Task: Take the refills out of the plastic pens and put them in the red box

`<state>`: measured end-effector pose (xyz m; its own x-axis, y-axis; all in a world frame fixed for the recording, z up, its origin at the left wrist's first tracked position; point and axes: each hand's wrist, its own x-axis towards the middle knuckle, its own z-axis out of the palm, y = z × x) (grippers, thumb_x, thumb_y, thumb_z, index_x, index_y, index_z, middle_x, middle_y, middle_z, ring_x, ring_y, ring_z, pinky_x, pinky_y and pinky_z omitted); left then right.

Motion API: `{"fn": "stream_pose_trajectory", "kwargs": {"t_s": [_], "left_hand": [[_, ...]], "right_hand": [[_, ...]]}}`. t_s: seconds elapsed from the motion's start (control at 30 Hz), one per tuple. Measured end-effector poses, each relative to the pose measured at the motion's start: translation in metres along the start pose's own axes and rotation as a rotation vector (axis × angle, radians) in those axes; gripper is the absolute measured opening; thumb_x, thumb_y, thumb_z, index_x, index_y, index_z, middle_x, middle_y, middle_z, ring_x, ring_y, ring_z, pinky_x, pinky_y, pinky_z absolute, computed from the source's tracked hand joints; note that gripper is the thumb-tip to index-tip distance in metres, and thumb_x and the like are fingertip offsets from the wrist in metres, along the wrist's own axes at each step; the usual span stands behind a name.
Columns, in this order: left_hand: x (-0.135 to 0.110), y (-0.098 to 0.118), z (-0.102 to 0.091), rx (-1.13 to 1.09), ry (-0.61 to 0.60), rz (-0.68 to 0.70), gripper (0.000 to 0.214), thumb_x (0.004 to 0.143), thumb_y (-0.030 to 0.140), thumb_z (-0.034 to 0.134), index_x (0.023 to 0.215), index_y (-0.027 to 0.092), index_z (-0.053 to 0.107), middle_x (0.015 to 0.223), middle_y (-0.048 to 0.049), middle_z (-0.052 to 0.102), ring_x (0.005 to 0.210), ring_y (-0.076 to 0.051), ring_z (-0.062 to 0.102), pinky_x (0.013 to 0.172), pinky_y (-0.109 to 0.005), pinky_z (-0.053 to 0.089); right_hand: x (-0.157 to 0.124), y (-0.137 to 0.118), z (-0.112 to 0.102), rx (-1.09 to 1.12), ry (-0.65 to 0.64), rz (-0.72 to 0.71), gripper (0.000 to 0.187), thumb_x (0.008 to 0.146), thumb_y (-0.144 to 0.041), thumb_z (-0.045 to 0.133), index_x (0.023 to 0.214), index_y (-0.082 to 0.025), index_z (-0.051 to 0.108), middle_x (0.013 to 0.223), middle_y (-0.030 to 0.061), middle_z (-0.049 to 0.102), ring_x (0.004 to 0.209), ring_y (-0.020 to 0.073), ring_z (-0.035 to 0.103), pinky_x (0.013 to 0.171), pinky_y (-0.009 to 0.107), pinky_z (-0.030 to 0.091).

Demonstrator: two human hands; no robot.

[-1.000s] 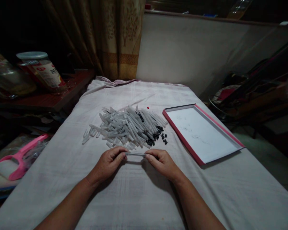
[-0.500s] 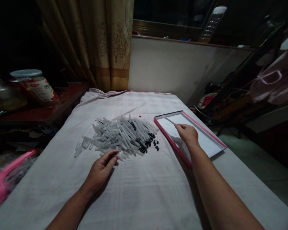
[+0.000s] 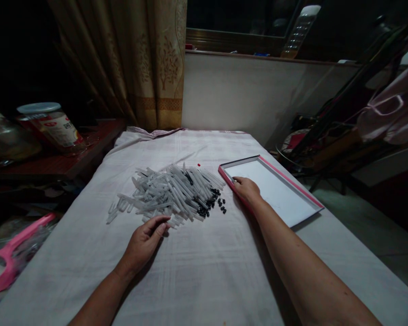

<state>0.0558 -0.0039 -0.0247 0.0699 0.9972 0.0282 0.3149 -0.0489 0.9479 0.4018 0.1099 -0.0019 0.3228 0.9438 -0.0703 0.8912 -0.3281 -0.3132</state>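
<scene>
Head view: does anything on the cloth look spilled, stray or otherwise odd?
One tiny red bit lies alone on the cloth just beyond the pile of clear tubes, matching nothing else there. A few black caps lie loose off its right edge.

Upper left of the frame, the curtain (image 3: 156, 68) is tan-gold with darker tree motifs and a patterned band. At centre, the tubes (image 3: 170, 192) are translucent grey-white, the caps (image 3: 211, 206) beside them black, and one bead (image 3: 199, 165) red. The tray (image 3: 291, 181) is white with a pink-red rim. The bench cloth (image 3: 204, 271) is off-white with faint checks. Lower left, a tool (image 3: 10, 258) is bright pink.
</scene>
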Motion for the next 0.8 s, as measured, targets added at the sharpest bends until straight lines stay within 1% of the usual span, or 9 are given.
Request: {"fn": "stream_pose_trajectory", "kwargs": {"t_s": [0.17, 0.3, 0.4, 0.57, 0.67, 0.8], "left_hand": [[0.0, -0.001, 0.0, 0.008, 0.008, 0.009, 0.038, 0.082, 0.051, 0.066, 0.102, 0.019, 0.074, 0.082, -0.0051, 0.074, 0.076, -0.019, 0.069, 0.074, -0.031, 0.056], [0.001, -0.004, 0.0, 0.012, 0.0, 0.016, 0.039, 0.082, 0.052, 0.066, 0.102, 0.019, 0.073, 0.082, -0.0055, 0.074, 0.077, -0.019, 0.069, 0.075, -0.031, 0.056], [0.0, -0.004, 0.001, 0.013, -0.004, 0.016, 0.038, 0.083, 0.051, 0.065, 0.102, 0.019, 0.073, 0.082, -0.005, 0.074, 0.076, -0.019, 0.068, 0.074, -0.03, 0.055], [0.0, -0.002, 0.0, 0.044, 0.001, 0.018, 0.037, 0.083, 0.049, 0.064, 0.101, 0.018, 0.073, 0.083, -0.0052, 0.074, 0.075, -0.019, 0.068, 0.074, -0.03, 0.055], [0.001, 0.001, 0.0, 0.045, 0.007, 0.026, 0.037, 0.082, 0.05, 0.065, 0.1, 0.019, 0.074, 0.082, -0.0051, 0.074, 0.075, -0.019, 0.068, 0.074, -0.031, 0.056], [0.001, 0.002, -0.001, 0.042, 0.008, 0.029, 0.037, 0.082, 0.051, 0.066, 0.099, 0.019, 0.075, 0.08, -0.0048, 0.074, 0.073, -0.019, 0.068, 0.073, -0.03, 0.056]], "right_hand": [[0.004, 0.002, 0.001, -0.025, -0.023, -0.043, 0.043, 0.09, -0.027, 0.047, 0.125, -0.027, 0.074, 0.126, 0.0049, 0.073, 0.116, 0.0263, 0.067, 0.087, 0.029, 0.052], [0.005, 0.001, -0.001, -0.042, -0.032, -0.059, 0.046, 0.091, -0.025, 0.046, 0.13, -0.025, 0.07, 0.131, 0.0069, 0.07, 0.119, 0.0267, 0.065, 0.09, 0.03, 0.052], [0.008, -0.001, -0.004, -0.056, -0.049, -0.072, 0.046, 0.091, -0.023, 0.046, 0.132, -0.024, 0.068, 0.135, 0.0066, 0.068, 0.121, 0.0258, 0.064, 0.092, 0.03, 0.051], [0.013, -0.003, -0.006, -0.073, -0.076, -0.106, 0.043, 0.093, -0.026, 0.048, 0.13, -0.024, 0.07, 0.131, 0.0065, 0.07, 0.119, 0.025, 0.066, 0.092, 0.028, 0.05], [0.015, -0.003, -0.006, -0.09, -0.069, -0.112, 0.043, 0.093, -0.025, 0.049, 0.129, -0.023, 0.071, 0.129, 0.0077, 0.071, 0.117, 0.0256, 0.067, 0.091, 0.028, 0.05], [0.012, -0.004, -0.007, -0.119, -0.028, -0.12, 0.043, 0.093, -0.026, 0.047, 0.13, -0.02, 0.07, 0.129, 0.0077, 0.071, 0.116, 0.0247, 0.066, 0.09, 0.028, 0.05]]}}
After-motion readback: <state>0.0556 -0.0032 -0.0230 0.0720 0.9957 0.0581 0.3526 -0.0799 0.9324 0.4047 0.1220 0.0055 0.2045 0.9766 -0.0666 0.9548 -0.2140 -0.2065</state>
